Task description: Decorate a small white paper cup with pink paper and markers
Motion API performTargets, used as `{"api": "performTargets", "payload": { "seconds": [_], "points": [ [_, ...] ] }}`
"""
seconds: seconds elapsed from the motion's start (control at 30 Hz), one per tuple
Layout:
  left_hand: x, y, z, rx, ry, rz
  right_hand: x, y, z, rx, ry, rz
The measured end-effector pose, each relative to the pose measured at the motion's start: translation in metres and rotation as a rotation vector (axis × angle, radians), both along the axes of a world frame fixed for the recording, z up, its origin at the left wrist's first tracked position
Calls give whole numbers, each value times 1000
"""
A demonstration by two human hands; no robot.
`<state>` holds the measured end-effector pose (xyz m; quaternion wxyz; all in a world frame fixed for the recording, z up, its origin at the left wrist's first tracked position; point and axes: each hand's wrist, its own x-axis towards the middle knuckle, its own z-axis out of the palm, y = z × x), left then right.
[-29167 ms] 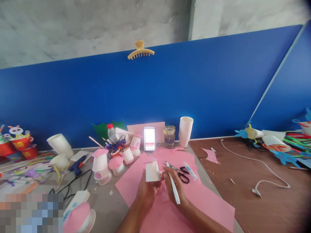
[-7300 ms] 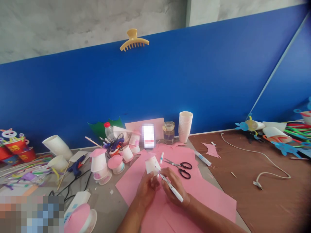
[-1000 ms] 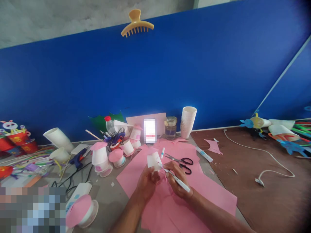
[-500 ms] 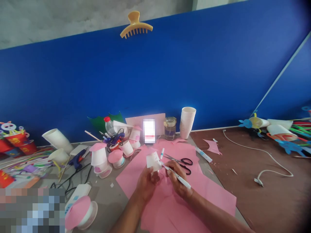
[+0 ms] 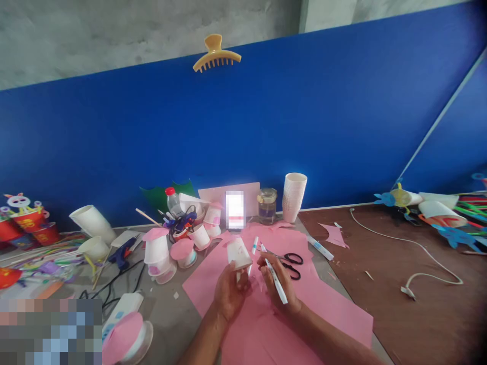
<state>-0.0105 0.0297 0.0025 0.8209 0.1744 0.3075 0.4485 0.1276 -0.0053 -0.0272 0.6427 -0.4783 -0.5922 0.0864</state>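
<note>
- Left hand (image 5: 230,293): forearm in from near edge of grey desk (image 5: 167,317), fingers and thumb clamped round the near end of a white paper cup (image 5: 236,252).
- Cup: tilted, above the pink paper sheets (image 5: 331,317); pink paper disc (image 5: 227,239) at its far end, small marks on its side.
- Right hand (image 5: 279,288): fingers pinched together on a slim white marker pen (image 5: 280,292); tip points to far edge, apart from cup. Narrow gap between hands.
- Black-handled metal scissors (image 5: 293,258): just beyond right hand.
- Left: strip of grey desk between pink sheets and pink-topped white cups (image 5: 157,248).
- Right: pink corner reaches about to grey desk's right edge, where brown desktop (image 5: 388,324) begins.
- Far right corner: tall white cup stack (image 5: 294,197).
</note>
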Motion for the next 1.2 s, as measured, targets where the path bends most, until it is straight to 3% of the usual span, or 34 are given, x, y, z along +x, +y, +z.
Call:
{"api": "performTargets", "payload": {
  "seconds": [0.27, 0.57, 0.87, 1.2],
  "points": [
    [2, -3, 1, 44, 18, -48, 5, -3, 10, 169, -230, 83],
    [4, -5, 1, 107, 60, -90, 4, -5, 22, 189, -165, 160],
    [5, -6, 6, 53, 70, -79, 4, -6, 25, 176, -110, 185],
    [4, -4, -4, 80, 57, -69, 6, -4, 20, 151, -105, 214]
  ]
}}
